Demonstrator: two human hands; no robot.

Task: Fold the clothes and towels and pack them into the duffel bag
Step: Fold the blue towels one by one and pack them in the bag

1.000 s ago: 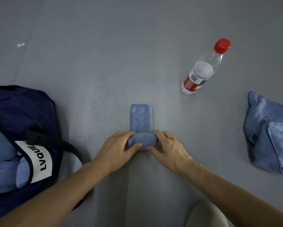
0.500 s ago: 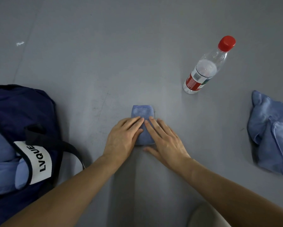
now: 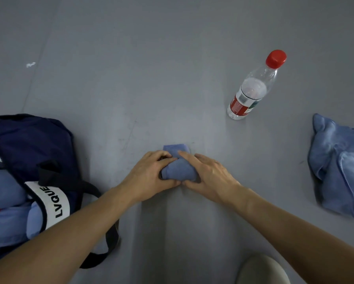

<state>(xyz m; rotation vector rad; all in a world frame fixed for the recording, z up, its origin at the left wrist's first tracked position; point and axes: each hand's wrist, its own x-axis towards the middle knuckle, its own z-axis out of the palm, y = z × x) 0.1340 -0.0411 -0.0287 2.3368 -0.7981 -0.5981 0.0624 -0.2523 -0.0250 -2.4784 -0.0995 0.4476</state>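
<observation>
Item under inspection: the small blue towel (image 3: 177, 171), lying on the grey floor (image 3: 172, 78) directly ahead of me, rolled into a short fat bundle with a flat tail of cloth showing beyond the fingers on the far side. The left grip (image 3: 149, 177) is closed round the bundle's left end, fingers curled over the top and thumb along the near edge. The right grip (image 3: 211, 177) is closed round the right end in the same manner, and the two thumbs meet at the near side. The towel thus sits between both grips, touching each, and is pressed to the floor. Handling assessment: light, soft and fully compliant, neither fragile nor slippery. Its weakness, in my judgement, is that a roll of this kind springs open once pressure comes off. I would take hold across the middle of the bundle with the loose tail trapped underneath, rather than at one end. Destination: the navy duffel bag (image 3: 28, 144), open at my left beside the left forearm, with blue cloth already showing inside. A heap of blue cloth (image 3: 340, 167) lies well apart at my right, unfolded. A water bottle (image 3: 251, 89) stands beyond the right grip.
</observation>
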